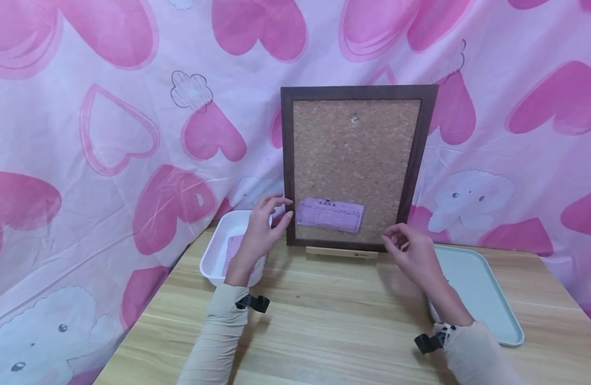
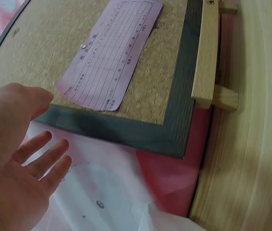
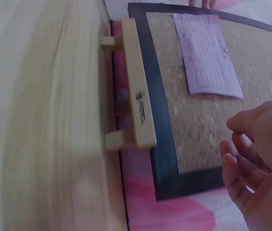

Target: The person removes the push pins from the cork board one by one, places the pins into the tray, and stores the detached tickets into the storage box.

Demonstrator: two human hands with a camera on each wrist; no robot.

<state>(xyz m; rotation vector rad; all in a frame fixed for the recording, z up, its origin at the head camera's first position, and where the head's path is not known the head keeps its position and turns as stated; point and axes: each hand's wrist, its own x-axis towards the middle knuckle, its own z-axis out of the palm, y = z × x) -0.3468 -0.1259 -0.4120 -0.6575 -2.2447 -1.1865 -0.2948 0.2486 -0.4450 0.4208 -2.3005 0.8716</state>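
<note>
A cork board (image 1: 348,160) in a dark wooden frame leans upright on a small wooden stand (image 1: 342,253). Low on its cork, toward the left, hangs a pink printed paper slip (image 1: 330,215); a small pin head (image 2: 83,46) shows by its long upper edge. My left hand (image 1: 263,224) is at the frame's left side, fingers spread and bent, thumb apart from them. Near the board's lower right corner is my right hand (image 1: 411,251). Its fingers are loosely curled with the thumb close by, and no object shows between them in the right wrist view.
A white plastic tub (image 1: 209,262) with pink paper slips (image 1: 233,251) inside stands left of the board, partly behind my left hand. To the right lies a pale green tray (image 1: 483,289), partly covered by my right arm. A patterned pink curtain (image 1: 131,214) hangs behind the wooden table (image 1: 324,321).
</note>
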